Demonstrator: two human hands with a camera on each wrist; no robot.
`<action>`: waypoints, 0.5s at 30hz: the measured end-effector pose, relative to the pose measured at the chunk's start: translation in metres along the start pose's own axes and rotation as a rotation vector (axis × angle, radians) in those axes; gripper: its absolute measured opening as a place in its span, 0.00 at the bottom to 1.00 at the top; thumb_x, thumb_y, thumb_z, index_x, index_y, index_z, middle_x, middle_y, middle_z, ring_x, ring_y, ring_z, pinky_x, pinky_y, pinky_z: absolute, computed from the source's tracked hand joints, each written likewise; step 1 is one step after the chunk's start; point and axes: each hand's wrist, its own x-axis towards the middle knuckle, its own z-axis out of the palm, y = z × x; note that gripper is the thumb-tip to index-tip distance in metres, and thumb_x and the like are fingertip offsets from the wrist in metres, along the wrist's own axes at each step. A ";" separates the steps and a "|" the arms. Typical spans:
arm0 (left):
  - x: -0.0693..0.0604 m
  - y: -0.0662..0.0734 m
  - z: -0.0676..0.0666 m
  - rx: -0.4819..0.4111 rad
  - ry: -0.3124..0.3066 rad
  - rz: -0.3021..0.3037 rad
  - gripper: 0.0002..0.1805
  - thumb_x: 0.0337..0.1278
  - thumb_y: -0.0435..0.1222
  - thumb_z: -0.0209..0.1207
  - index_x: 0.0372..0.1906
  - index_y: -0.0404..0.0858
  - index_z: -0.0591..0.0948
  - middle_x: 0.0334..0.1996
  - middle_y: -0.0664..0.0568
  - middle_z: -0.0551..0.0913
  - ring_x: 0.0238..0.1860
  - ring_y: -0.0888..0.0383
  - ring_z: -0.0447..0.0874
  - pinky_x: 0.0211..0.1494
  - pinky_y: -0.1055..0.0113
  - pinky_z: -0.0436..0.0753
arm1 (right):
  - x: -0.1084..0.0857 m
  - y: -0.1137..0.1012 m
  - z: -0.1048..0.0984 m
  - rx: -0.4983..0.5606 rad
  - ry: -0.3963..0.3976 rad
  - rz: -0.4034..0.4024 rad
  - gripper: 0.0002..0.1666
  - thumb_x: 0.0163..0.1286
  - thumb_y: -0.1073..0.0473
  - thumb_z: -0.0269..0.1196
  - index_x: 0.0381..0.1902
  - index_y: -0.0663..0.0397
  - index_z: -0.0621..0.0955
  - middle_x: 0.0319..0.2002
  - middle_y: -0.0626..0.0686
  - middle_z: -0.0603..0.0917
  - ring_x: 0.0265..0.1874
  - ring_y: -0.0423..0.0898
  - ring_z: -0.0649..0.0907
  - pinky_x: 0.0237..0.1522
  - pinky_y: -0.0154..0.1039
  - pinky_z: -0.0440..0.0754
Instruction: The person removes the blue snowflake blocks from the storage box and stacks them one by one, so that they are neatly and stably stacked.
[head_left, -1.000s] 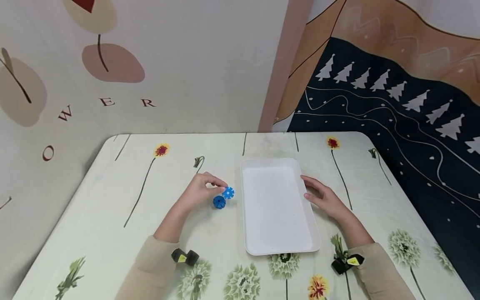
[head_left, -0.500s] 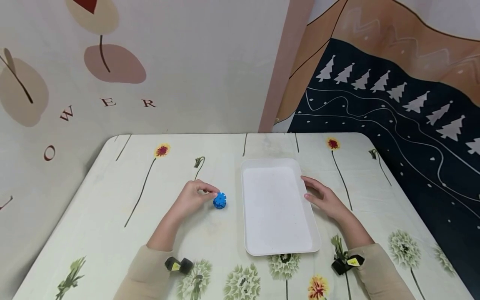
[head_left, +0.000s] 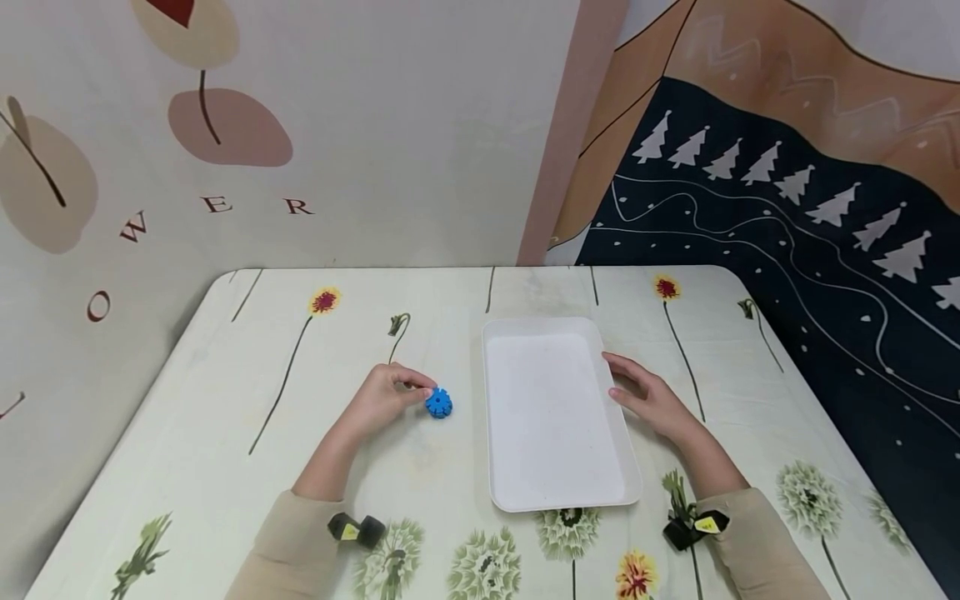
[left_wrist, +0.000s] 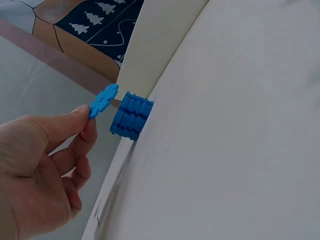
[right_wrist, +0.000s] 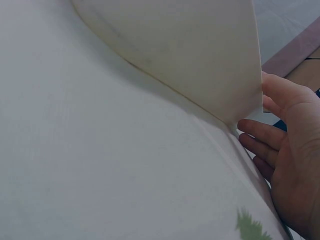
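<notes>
Between thumb and forefinger my left hand [head_left: 381,400] pinches a thin blue notched plastic disc [left_wrist: 103,101]. In the left wrist view this disc is tilted, just above a short blue stack [left_wrist: 132,116] of similar notched discs on the table. From the head view the disc and the stack overlap, so any contact is unclear there. The white tray [head_left: 555,417] stands right of the stack. At its right edge is my right hand [head_left: 651,398], fingers loosely extended, with fingertips at the tray's side wall [right_wrist: 210,55].
A pale flower-printed cloth [head_left: 390,292] covers the table. Behind the table's far edge stands a pale wall [head_left: 390,125] with printed shapes and letters. A dark tree-patterned wall [head_left: 720,200] runs along the right side.
My left hand has brought the held disc from the far right side of the stack back left, over the stack. In the last half second it has barely shifted. The right hand and tray stay put.
</notes>
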 end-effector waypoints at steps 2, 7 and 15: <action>0.001 -0.001 0.000 0.004 -0.004 0.005 0.05 0.55 0.30 0.65 0.36 0.37 0.88 0.37 0.50 0.82 0.44 0.52 0.75 0.47 0.57 0.72 | 0.000 0.001 0.000 -0.004 0.000 -0.002 0.33 0.71 0.64 0.58 0.71 0.60 0.63 0.64 0.66 0.68 0.65 0.63 0.64 0.59 0.23 0.60; 0.001 -0.003 0.000 0.006 -0.007 0.011 0.04 0.56 0.31 0.65 0.36 0.36 0.88 0.38 0.49 0.81 0.44 0.51 0.75 0.47 0.57 0.72 | 0.000 0.002 0.000 -0.005 0.001 -0.012 0.32 0.71 0.66 0.58 0.71 0.61 0.63 0.64 0.67 0.68 0.65 0.64 0.64 0.59 0.23 0.60; 0.000 -0.004 0.001 0.006 0.000 -0.005 0.05 0.56 0.31 0.64 0.36 0.37 0.88 0.39 0.48 0.80 0.46 0.51 0.74 0.47 0.57 0.73 | 0.000 0.001 0.000 -0.007 -0.002 -0.021 0.33 0.70 0.66 0.58 0.71 0.61 0.63 0.64 0.66 0.68 0.65 0.64 0.64 0.59 0.23 0.60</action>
